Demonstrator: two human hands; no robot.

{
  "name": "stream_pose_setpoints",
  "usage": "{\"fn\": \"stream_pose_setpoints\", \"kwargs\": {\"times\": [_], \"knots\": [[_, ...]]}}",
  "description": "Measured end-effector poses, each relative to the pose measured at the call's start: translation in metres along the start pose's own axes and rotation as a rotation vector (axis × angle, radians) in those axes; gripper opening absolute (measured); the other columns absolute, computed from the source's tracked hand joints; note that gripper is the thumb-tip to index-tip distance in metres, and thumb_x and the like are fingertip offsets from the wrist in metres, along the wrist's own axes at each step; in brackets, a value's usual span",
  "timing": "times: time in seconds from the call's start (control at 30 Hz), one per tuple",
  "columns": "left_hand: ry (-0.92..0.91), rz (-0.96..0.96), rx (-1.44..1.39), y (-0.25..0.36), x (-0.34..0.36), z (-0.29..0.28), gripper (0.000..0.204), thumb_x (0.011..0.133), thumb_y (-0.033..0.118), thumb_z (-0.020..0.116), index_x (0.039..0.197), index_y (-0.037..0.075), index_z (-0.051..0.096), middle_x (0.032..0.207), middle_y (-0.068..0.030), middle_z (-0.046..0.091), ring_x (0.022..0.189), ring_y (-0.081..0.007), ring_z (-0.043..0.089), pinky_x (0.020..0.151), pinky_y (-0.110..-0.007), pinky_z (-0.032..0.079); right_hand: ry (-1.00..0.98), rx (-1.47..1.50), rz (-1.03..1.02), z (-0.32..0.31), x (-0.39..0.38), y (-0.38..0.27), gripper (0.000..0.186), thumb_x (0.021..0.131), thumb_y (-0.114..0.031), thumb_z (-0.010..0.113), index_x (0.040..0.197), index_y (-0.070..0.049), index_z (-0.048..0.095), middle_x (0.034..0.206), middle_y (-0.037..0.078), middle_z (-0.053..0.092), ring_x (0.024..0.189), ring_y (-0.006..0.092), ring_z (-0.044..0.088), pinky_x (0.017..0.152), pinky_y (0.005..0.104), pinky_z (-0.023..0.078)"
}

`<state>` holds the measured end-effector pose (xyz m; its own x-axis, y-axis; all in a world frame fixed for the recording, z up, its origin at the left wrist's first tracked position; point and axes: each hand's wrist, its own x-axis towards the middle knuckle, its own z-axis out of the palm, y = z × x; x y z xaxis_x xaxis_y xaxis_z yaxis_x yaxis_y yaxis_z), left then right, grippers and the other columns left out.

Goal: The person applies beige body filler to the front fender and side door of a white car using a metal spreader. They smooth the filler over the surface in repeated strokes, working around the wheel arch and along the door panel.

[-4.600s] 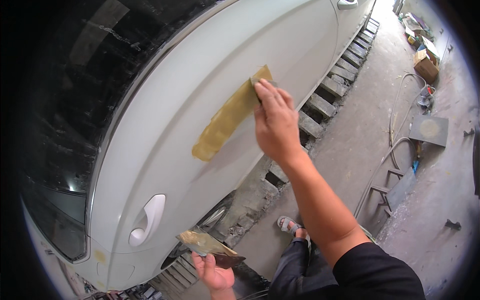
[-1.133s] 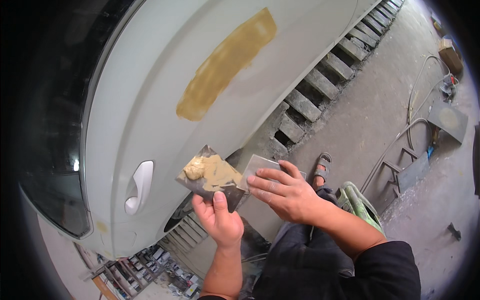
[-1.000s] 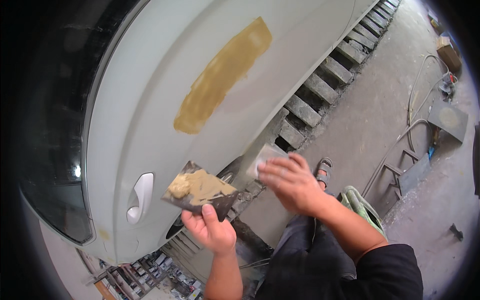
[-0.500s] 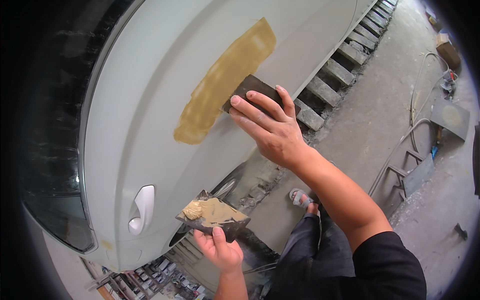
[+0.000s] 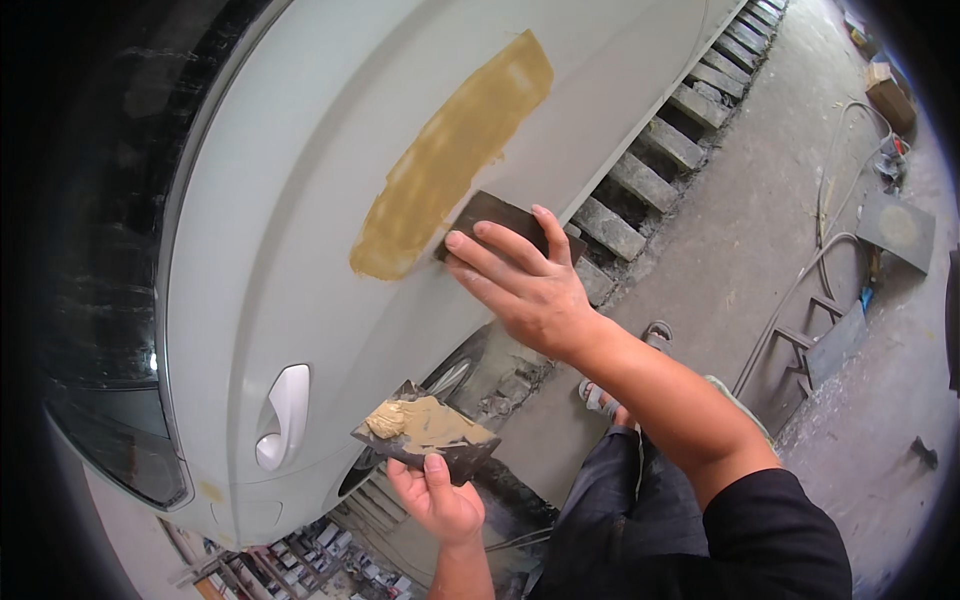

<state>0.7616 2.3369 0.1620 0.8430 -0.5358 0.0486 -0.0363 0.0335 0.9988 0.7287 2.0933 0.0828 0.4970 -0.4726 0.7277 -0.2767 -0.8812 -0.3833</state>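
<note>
Across the white car door (image 5: 330, 250) runs a long tan patch of filler (image 5: 450, 150). My right hand (image 5: 530, 285) grips a dark, flat rectangular spreader (image 5: 490, 215), fingers pressed along its face. The spreader's edge sits close to the lower right side of the patch. Lower down, my left hand (image 5: 440, 500) pinches a dark, flat plate (image 5: 465, 462) by its near edge, thumb on top. On that plate lies tan filler paste (image 5: 425, 422), with a thick lump at its left end.
A white door handle (image 5: 286, 415) is left of the plate. Beside the car, a slotted floor grating (image 5: 670, 145) runs along the ground. To the right lie a hose (image 5: 825, 190), a grey board (image 5: 897, 230), a metal stand (image 5: 835, 345) and a box (image 5: 888, 97).
My right hand and the spreader have shifted down and slightly left along the patch's edge. A second foot now shows below the right arm. My left hand stays almost in place.
</note>
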Motion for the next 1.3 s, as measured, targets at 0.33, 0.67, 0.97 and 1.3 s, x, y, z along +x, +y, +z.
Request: {"fn": "stream_pose_setpoints", "kwargs": {"times": [0.33, 0.67, 0.97, 1.3], "knots": [[-0.033, -0.033, -0.014, 0.000, -0.002, -0.008, 0.044, 0.102, 0.003, 0.052, 0.145, -0.002, 0.044, 0.144, -0.0175, 0.056, 0.132, -0.0273, 0.055, 0.114, -0.046, 0.044, -0.026, -0.041, 0.017, -0.005, 0.007, 0.033, 0.039, 0.086, -0.008, 0.066, 0.124, -0.017, 0.071, 0.146, -0.006, 0.060, 0.137, 0.0173, 0.051, 0.122, 0.0564, 0.022], [-0.049, -0.039, -0.035, 0.000, 0.001, -0.009, 0.045, 0.102, 0.003, 0.053, 0.146, -0.002, 0.044, 0.143, -0.0159, 0.056, 0.132, -0.0269, 0.055, 0.115, -0.046, 0.043, -0.046, -0.047, 0.032, -0.010, 0.012, 0.056, 0.038, 0.087, -0.007, 0.068, 0.123, -0.018, 0.072, 0.147, -0.007, 0.061, 0.139, 0.0160, 0.051, 0.122, 0.0545, 0.022], [-0.050, -0.049, -0.037, 0.000, 0.001, -0.008, 0.043, 0.102, 0.004, 0.053, 0.144, -0.001, 0.045, 0.143, -0.0153, 0.057, 0.131, -0.0264, 0.055, 0.115, -0.046, 0.042, -0.016, -0.013, 0.004, -0.003, 0.010, 0.015, 0.036, 0.085, -0.004, 0.066, 0.118, -0.015, 0.074, 0.144, -0.003, 0.063, 0.138, 0.0167, 0.053, 0.125, 0.0540, 0.021], [-0.082, -0.055, -0.032, 0.002, 0.000, -0.007, 0.044, 0.102, 0.004, 0.052, 0.145, -0.001, 0.044, 0.144, -0.0166, 0.055, 0.132, -0.0270, 0.055, 0.116, -0.046, 0.042, -0.061, 0.031, 0.015, -0.006, 0.006, -0.004, 0.037, 0.090, -0.015, 0.065, 0.126, -0.015, 0.071, 0.149, -0.002, 0.058, 0.139, 0.0171, 0.051, 0.120, 0.0655, 0.023]]}}
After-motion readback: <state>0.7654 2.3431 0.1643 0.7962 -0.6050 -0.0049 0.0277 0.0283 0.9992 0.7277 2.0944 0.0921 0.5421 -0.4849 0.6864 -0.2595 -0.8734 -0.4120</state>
